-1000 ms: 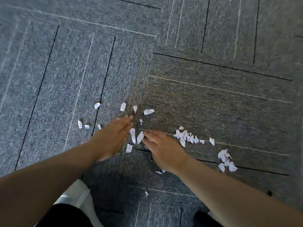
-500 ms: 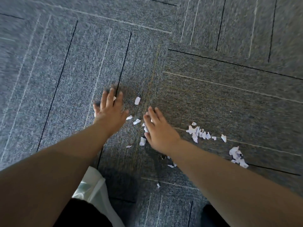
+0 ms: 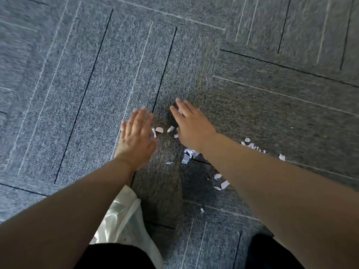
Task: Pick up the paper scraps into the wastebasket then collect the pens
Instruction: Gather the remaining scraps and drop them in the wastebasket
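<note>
Small white paper scraps (image 3: 187,155) lie scattered on the grey carpet (image 3: 77,94). My left hand (image 3: 136,136) lies flat on the carpet with straight fingers, just left of a few scraps (image 3: 159,129). My right hand (image 3: 191,125) lies flat with fingers spread, a scrap showing under its fingers. Between the two hands sit two or three scraps. More scraps (image 3: 252,145) lie beyond my right forearm, and others (image 3: 221,183) under it. No wastebasket and no pens are in view.
A white shoe (image 3: 128,226) and a dark trouser leg (image 3: 114,255) are at the bottom centre. A second dark shape (image 3: 272,251) shows at the bottom right. The carpet tiles carry dark and pale lines.
Both hands have swept across the carpet and pushed the scraps closer together. The left hand has come back in towards the right hand. The view has shifted.
</note>
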Demonstrator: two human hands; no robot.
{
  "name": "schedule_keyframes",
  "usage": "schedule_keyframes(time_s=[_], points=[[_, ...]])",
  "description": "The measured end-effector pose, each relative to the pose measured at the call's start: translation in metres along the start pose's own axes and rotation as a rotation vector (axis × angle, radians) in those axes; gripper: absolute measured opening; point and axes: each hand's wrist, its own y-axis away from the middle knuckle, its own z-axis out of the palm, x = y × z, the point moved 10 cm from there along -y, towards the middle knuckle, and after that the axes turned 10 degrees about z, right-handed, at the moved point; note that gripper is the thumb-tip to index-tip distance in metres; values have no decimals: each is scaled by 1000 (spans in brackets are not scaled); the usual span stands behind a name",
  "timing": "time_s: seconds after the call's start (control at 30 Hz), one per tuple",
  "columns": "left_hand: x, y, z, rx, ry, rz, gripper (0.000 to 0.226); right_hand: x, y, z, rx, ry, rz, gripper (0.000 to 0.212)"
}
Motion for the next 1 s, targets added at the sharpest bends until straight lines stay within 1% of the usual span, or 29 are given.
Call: schedule_keyframes(time_s=[0.07, 0.1, 0.17, 0.3, 0.4, 0.43, 0.5, 0.57, 0.6, 0.63, 0.67, 0.73, 0.8, 0.83, 0.87, 0.97, 1.0], points=[[-18, -2, 1, -40, 67, -124, 69, -7, -2, 7, -48, 6, 32, 67], [-20, -2, 6, -77, 110, -155, 70, -8, 2, 13, -51, 11, 39, 66], [-13, 2, 16, -134, 165, -141, 70, -10, 21, 26, -46, 18, 22, 64], [15, 18, 36, -187, 180, -38, 68, -11, 65, 60, -102, 121, -97, 60], [39, 24, 46, -207, 172, 78, 63, -1, 85, 63, -108, 157, -153, 51], [50, 26, 49, -219, 183, 140, 61, 2, 90, 56, -78, 132, -158, 47], [71, 31, 49, -212, 170, 283, 58, 14, 101, 32, 93, 50, -164, 40], [84, 32, 38, -102, 78, 401, 56, 39, 107, 19, 233, 11, -79, 37], [84, 28, 32, -42, 29, 407, 58, 51, 108, 17, 253, 10, -21, 36], [80, 22, 28, -24, -16, 376, 63, 61, 108, 16, 264, 13, 29, 37], [72, 13, 26, -25, -42, 327, 68, 69, 108, 16, 249, 14, 69, 40], [64, 0, 30, -123, -64, 260, 76, 81, 109, 22, 209, 32, 128, 52], [72, -5, 34, -188, -108, 303, 77, 83, 114, 26, 172, 32, 156, 62], [80, -4, 37, -216, -107, 327, 77, 83, 116, 28, 152, 29, 158, 62], [86, -1, 41, -244, -103, 342, 78, 83, 119, 32, 121, 22, 161, 58], [102, 14, 53, -302, -102, 351, 78, 87, 129, 39, 113, -71, 176, 25], [107, 19, 56, -304, -102, 364, 79, 88, 131, 39, 120, -108, 189, 18]])
